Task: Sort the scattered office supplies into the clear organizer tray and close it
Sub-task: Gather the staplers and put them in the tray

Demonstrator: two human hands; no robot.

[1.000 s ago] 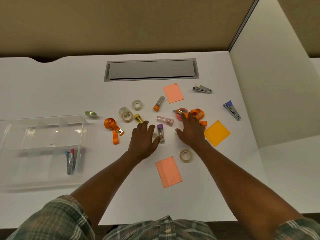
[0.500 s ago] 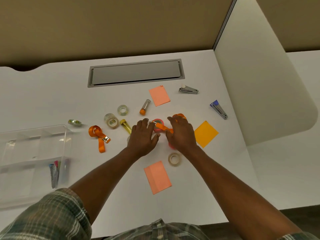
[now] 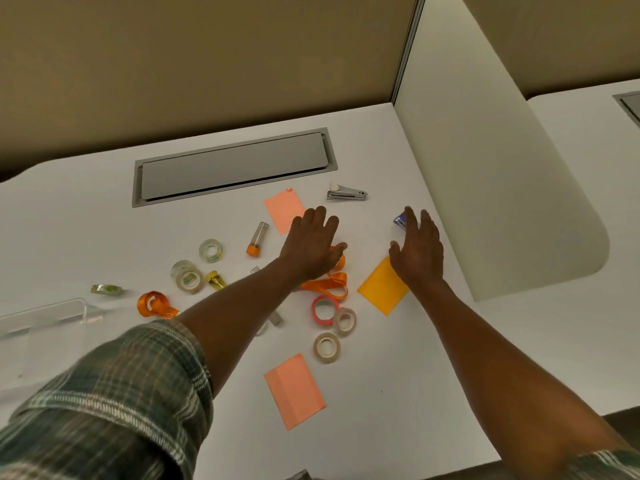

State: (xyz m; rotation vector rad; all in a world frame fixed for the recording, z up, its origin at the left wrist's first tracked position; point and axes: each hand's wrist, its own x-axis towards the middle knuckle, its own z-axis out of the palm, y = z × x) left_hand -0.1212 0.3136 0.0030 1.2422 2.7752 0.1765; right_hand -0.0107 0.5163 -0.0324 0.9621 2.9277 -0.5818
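Nearest, at 6 o'clock on the white surface (image 3: 104,216), a salmon sticky pad (image 3: 294,390). Just beyond it 3 tape rolls in a cluster: a clear one (image 3: 326,347), another (image 3: 345,320) touching a pink-rimmed roll (image 3: 325,309). W/ those, an orange ribbon (image 3: 329,284) partly under the left forearm. At 9 o'clock only a corner of the clear organizer tray (image 3: 52,315) shows at the frame edge, well apart from both hands; lid state can't tell. Near it an orange ribbon coil (image 3: 154,304) and a green tape roll (image 3: 106,289). Mid-surface: 2 stacked clear rolls (image 3: 187,276), a yellow-capped tube (image 3: 215,279), another clear roll (image 3: 210,250), an orange-capped tube (image 3: 258,238). Left hand (image 3: 311,247) flat, palm down, fingers (image 3: 320,216) apart & straight, gripping nothing, tips over a 2nd salmon pad (image 3: 284,209). Right hand (image 3: 417,252) at 2 o'clock, fingers (image 3: 410,216) spread, empty, tips at a blue-ended clipper (image 3: 400,220), wrist over a yellow pad (image 3: 382,285). Farthest: a silver clipper (image 3: 346,193), then a grey cable hatch (image 3: 233,166) at 12.
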